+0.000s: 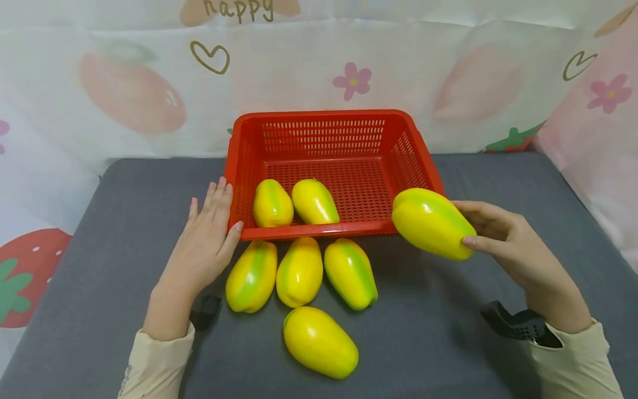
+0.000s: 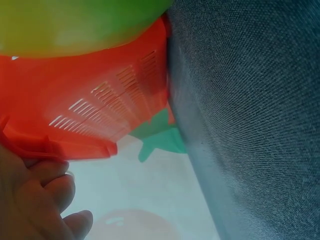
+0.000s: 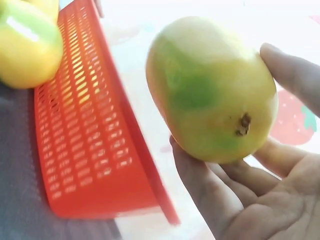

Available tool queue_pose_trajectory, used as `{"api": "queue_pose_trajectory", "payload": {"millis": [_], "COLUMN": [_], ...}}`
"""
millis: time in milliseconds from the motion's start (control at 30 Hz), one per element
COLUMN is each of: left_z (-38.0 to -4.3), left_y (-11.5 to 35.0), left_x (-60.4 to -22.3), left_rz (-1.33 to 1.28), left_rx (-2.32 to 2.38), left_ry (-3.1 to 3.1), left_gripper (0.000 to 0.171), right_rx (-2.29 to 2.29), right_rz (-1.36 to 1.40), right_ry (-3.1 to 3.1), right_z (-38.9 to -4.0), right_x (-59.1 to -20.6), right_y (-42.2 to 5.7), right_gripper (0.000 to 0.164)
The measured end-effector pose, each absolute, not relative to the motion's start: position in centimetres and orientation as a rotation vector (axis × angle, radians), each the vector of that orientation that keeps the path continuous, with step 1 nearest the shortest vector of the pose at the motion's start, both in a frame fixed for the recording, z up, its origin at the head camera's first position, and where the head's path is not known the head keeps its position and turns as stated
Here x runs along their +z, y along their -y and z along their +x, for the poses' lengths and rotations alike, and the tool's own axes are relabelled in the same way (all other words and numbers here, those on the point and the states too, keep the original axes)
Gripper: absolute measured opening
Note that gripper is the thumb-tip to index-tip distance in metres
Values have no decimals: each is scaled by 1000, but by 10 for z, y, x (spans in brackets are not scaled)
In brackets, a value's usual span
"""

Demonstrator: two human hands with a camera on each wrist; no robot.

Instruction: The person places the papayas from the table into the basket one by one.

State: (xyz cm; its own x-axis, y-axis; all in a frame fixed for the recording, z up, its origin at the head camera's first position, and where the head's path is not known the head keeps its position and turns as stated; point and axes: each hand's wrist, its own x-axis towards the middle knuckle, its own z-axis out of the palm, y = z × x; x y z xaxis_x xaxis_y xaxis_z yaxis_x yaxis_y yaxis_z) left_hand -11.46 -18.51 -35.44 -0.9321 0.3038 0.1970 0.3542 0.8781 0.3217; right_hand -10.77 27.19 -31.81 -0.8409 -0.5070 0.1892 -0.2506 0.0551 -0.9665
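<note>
On the grey cloth-covered desk, a glossy yellow oval fruit lay nearest, tilted towards the near right. Just beyond, three yellow-green fruits sat side by side along the near wall of a red perforated plastic basket, perhaps so grouped to stay within easy reach. The left hand, holding nothing, laid its extended fingers against the basket's left side, seemingly to steady it. The right hand gripped a large yellow-green fruit by its right end, raised at the basket's near right corner, probably to keep its bulk clear. Inside, two fruits rested at the near left; farthest stood a printed white cloth backdrop.
</note>
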Motion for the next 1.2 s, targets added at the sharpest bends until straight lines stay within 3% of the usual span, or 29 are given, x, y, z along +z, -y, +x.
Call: {"api": "queue_pose_trajectory", "payload": {"millis": [633, 1200], "left_z": [-114, -114], "left_y": [185, 184], "left_x": [-354, -354], "left_rz": [-507, -505], "left_rx": [-539, -533], "left_ry": [2895, 2893], "left_gripper": [66, 66], "right_rx": [-2084, -1927], "right_rz": [-585, -413], "right_ry": [-2119, -2259], "right_z": [-136, -159], "right_x": [-313, -318], "right_y": [-224, -193], "right_gripper": [38, 47]}}
